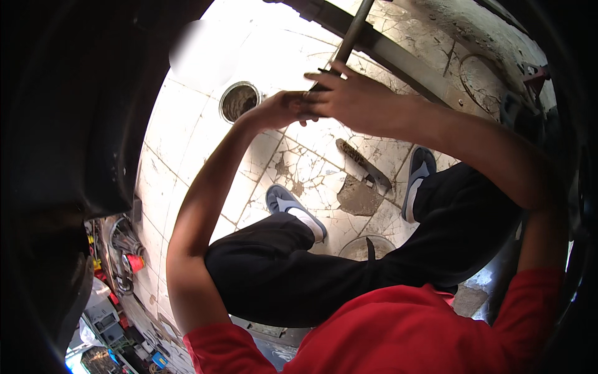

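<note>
My left hand (281, 111) and my right hand (358, 103) meet in front of me, at the lower end of a dark metal rod (355, 30). The right one has its fingers stretched and apart, lying across the rod's end and over the left fingertips. Curled fingers show on the left hand; what they close on is hidden under the right. Below the hands a brush (364, 164) with dark bristles lies on the tiled floor (205, 149). Left of them stands a round, open metal can (240, 101) with a dirty inside.
A long metal bar (408, 65) crosses beyond my hands. Large dark bodywork (112, 112) fills the left side. Tools and boxes lie at lower left, near a red object (134, 262). My sandalled feet flank a broken floor patch (359, 197); a round lid-like disc (358, 249) lies between my legs.
</note>
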### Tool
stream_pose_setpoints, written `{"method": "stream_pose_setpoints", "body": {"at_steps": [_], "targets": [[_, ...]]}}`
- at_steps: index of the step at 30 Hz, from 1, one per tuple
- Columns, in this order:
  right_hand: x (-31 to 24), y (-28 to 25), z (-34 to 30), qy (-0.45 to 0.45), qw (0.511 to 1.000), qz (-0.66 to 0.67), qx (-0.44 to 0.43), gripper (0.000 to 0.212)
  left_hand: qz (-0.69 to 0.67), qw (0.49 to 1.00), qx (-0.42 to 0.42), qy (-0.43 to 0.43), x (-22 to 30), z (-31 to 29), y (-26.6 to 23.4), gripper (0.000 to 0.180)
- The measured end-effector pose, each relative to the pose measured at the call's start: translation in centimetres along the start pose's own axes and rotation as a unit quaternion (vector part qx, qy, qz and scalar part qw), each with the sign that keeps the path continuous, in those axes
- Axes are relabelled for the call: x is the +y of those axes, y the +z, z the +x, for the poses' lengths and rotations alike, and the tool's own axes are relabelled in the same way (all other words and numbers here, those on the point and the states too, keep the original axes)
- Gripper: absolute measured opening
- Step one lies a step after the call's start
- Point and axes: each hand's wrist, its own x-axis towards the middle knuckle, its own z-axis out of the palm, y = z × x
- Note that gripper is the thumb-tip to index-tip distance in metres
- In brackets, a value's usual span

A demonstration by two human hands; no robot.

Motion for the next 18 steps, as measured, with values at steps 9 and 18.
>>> {"method": "stream_pose_setpoints", "body": {"at_steps": [9,18], "targets": [[0.7,2.4,-0.7,-0.007,0.99,-0.009,0.14,0.03,0.008,0.999,0.008,-0.04,-0.2,-0.2,0.6,0.037],[-0.3,-0.9,-0.8,0.041,0.999,-0.017,-0.013,0.031,0.034,0.992,0.098,-0.067,-2.3,2.0,3.0,0.02]]}}
